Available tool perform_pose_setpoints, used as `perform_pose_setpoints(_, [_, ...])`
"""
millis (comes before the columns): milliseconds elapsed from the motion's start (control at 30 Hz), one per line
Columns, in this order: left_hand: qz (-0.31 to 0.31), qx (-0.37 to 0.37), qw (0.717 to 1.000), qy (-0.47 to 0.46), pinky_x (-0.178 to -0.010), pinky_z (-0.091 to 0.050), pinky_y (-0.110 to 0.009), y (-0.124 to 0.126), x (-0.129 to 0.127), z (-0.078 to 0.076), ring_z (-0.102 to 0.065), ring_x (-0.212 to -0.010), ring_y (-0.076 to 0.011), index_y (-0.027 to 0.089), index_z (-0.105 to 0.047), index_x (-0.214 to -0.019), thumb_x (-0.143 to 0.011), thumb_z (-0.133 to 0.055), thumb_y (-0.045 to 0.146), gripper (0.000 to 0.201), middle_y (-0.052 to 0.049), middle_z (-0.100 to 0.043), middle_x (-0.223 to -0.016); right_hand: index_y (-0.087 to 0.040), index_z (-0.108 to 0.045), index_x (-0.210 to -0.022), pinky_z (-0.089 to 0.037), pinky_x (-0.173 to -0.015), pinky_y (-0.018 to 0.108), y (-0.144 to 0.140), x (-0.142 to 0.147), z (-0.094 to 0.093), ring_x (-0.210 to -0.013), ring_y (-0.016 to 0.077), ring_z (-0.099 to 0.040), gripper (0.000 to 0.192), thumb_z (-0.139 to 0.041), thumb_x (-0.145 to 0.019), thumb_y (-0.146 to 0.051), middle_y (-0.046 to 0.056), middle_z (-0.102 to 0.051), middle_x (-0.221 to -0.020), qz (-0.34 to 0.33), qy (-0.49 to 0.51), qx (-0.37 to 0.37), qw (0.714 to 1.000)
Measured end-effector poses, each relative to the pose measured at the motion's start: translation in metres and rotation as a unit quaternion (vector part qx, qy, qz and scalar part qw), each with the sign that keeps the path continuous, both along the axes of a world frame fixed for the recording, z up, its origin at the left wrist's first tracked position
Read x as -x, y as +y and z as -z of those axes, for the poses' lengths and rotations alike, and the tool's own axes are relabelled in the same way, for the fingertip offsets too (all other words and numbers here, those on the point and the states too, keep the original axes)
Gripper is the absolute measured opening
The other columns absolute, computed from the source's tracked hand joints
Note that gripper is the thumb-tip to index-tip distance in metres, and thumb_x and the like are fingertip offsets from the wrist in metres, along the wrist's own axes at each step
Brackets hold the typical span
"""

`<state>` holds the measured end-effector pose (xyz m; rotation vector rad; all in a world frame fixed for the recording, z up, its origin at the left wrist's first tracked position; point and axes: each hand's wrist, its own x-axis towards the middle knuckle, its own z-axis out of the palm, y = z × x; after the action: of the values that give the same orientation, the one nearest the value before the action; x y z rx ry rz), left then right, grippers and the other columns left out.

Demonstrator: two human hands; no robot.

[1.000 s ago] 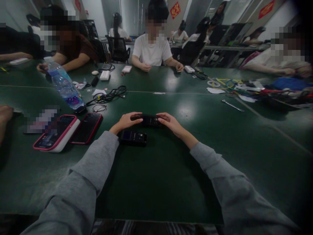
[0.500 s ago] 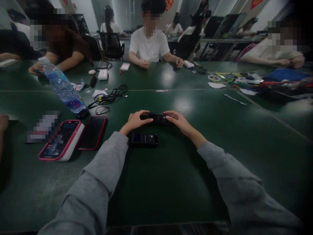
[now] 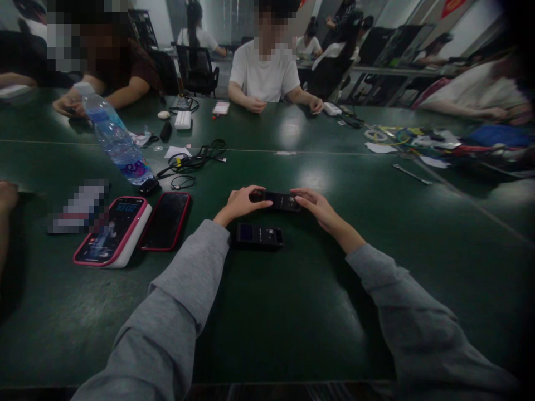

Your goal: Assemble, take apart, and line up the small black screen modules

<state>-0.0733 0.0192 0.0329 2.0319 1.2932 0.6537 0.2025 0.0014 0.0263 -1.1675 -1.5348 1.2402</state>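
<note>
Black handset (image 3: 281, 201) lengthwise left-to-right, apparently flat, both hands, left (image 3: 240, 204) and right (image 3: 317, 205), closed around its ends.

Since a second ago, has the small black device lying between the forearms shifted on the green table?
No. The small black device keeps its spot beside the red-edged phone.

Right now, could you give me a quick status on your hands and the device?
Left hand, right hand gripping black device at its ends. Second black device flat on table, just nearer. Nothing between.
</note>
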Motion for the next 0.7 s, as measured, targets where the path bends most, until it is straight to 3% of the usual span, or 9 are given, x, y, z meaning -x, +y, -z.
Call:
perform_pose_setpoints(233, [-0.005, 0.004, 1.000, 0.001, -0.113, -0.036, -0.051, 0.0003, 0.0005, 0.0003, -0.061, -0.123, -0.0308, 0.026, -0.060, -0.134, -0.078, -0.065, 0.074, 0.074, -0.007, -0.069, -0.131, -0.027, -0.067, -0.119, -0.046, -0.111, 0.051, 0.0002, -0.0029, 0.0012, -0.124, 0.0279, -0.060, 0.047, -0.077, -0.082, -0.054, 0.007, -0.068, -0.127, -0.016, -0.004, 0.001, 1.000])
perform_pose_setpoints(700, [0.001, 0.017, 1.000, 0.010, -0.113, -0.033, -0.050, 0.0008, -0.0021, -0.0018, -0.060, -0.122, -0.0296, 0.027, -0.060, -0.129, -0.076, -0.065, 0.078, 0.074, -0.007, -0.070, -0.127, -0.033, -0.069, -0.119, -0.051, -0.106, 0.053, 0.0037, -0.0032, 0.0034, -0.119, 0.0321, -0.064, 0.052, -0.082, -0.074, -0.056, 0.006, -0.071, -0.123, 0.039, -0.049, 0.005, 0.998])
